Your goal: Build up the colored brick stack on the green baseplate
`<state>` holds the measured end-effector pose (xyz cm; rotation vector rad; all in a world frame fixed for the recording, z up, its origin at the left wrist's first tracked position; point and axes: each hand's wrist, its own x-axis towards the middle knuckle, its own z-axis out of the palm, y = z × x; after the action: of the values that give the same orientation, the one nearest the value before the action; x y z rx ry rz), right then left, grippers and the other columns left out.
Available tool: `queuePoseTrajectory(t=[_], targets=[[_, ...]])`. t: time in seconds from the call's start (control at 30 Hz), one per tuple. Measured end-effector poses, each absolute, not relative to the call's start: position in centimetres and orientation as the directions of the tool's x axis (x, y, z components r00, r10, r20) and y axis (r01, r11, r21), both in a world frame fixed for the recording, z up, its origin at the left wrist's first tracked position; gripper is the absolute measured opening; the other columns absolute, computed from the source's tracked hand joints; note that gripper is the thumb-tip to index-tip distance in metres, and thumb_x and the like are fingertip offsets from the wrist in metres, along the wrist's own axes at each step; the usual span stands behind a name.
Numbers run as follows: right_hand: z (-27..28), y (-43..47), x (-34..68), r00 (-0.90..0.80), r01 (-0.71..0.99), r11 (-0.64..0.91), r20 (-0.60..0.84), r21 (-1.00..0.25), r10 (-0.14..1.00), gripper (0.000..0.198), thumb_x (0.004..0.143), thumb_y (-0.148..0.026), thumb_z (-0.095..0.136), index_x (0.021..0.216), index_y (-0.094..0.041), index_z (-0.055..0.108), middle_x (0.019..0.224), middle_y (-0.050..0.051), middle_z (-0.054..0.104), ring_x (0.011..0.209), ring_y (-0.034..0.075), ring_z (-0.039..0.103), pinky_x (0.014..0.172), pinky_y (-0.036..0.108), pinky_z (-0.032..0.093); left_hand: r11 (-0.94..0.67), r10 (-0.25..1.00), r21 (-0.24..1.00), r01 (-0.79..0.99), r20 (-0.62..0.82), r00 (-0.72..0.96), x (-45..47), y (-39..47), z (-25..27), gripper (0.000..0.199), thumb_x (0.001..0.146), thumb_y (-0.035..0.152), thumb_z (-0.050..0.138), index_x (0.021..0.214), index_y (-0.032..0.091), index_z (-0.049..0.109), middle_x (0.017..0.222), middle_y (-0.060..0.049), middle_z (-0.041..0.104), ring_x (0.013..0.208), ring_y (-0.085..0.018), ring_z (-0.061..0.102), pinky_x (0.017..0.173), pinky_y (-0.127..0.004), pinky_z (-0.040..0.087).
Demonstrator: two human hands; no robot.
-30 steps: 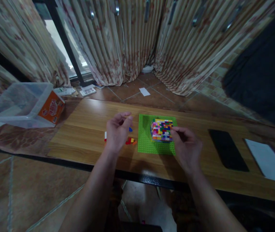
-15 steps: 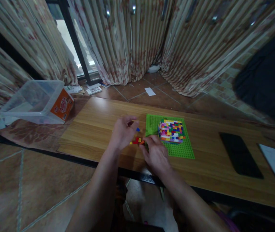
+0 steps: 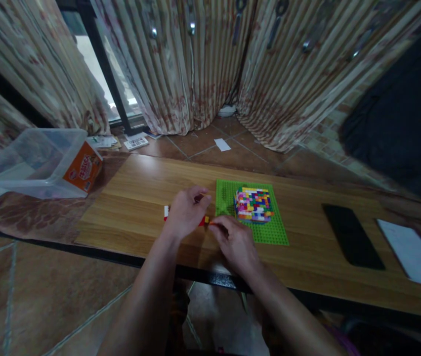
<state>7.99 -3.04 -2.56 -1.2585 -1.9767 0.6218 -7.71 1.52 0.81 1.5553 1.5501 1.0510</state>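
My left hand (image 3: pixel 189 209) hovers over loose bricks on the table, left of the green baseplate. Its fingers are curled together, and whatever they hold is too small to make out. Close by on the right, my right hand (image 3: pixel 235 241) pinches a small orange brick (image 3: pixel 211 223) between thumb and fingertips. Red and yellow bricks (image 3: pixel 202 222) lie between the hands, partly covered by the left one. A white and red brick (image 3: pixel 166 212) shows beyond my left wrist. On the green baseplate (image 3: pixel 270 237) stands a block-shaped build of many-coloured bricks (image 3: pixel 254 205).
The wooden table (image 3: pixel 121 207) has a dark front edge. A black flat panel (image 3: pixel 353 236) and white paper (image 3: pixel 414 252) lie to the right. Off the table's left end stands a clear plastic bin (image 3: pixel 36 165) with an orange label. Curtains hang behind.
The view has shifted, so the table things appear farther left. My left hand has come slightly nearer to me and the baseplate. A blue brick beside it is now out of sight.
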Motion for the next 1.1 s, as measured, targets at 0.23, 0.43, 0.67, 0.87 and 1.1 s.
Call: queuePoseTrajectory(t=[0.23,0.43,0.67,0.87,1.1], targets=[[-0.1,-3.2,11.4,-0.161,0.536,0.424,0.405,-0.730,0.900,0.020,0.097,-0.021,0.051,0.102,-0.022,0.069,0.097,0.005,0.071,0.091,0.018,0.067,0.082,0.031,0.051,-0.099,0.994,0.937,0.334,0.082,0.066,-6.2,1.2,0.8,0.024,0.083,0.029,0.058,0.097,0.015,0.072,0.084,-0.005,0.073,0.076,-0.017,0.065,0.071,-0.028,0.051],[0.7,-1.7,17.2,0.019,0.611,0.343,0.447,-0.714,0.894,0.017,0.094,-0.026,0.055,0.097,-0.022,0.071,0.095,0.005,0.068,0.087,0.019,0.065,0.076,0.033,0.052,-0.088,0.969,0.968,0.234,0.029,0.244,-3.3,0.3,0.8,0.023,0.084,0.029,0.060,0.098,0.015,0.071,0.076,-0.002,0.069,0.066,-0.013,0.059,0.060,-0.024,0.044],[0.5,-1.4,18.4,-0.061,0.721,0.347,0.444,-0.600,0.894,0.020,0.093,-0.024,0.052,0.094,-0.020,0.072,0.094,0.007,0.066,0.086,0.020,0.065,0.077,0.034,0.053,-0.120,0.921,0.963,0.243,0.017,0.390,-0.5,-0.7,0.2,0.025,0.086,0.026,0.056,0.105,0.018,0.071,0.084,-0.002,0.070,0.072,-0.015,0.061,0.065,-0.026,0.047],[0.1,-1.4,18.0,-0.148,0.761,0.375,0.420,-0.530,0.895,0.026,0.094,-0.020,0.046,0.097,-0.021,0.072,0.094,0.008,0.066,0.086,0.021,0.065,0.078,0.035,0.053,-0.105,0.899,0.948,0.299,-0.038,0.436,0.5,-1.0,0.5,0.038,0.086,0.023,0.055,0.123,0.019,0.064,0.082,-0.001,0.069,0.068,-0.014,0.061,0.065,-0.027,0.047],[0.4,-1.4,17.4,-0.134,0.770,0.356,0.412,-0.529,0.901,0.026,0.092,-0.016,0.047,0.095,-0.018,0.072,0.093,0.009,0.066,0.085,0.021,0.065,0.079,0.036,0.053,-0.165,0.868,0.927,0.336,-0.026,0.496,1.6,-1.3,0.9,0.039,0.084,0.017,0.053,0.122,0.015,0.061,0.076,-0.001,0.067,0.065,-0.014,0.060,0.062,-0.027,0.045]])
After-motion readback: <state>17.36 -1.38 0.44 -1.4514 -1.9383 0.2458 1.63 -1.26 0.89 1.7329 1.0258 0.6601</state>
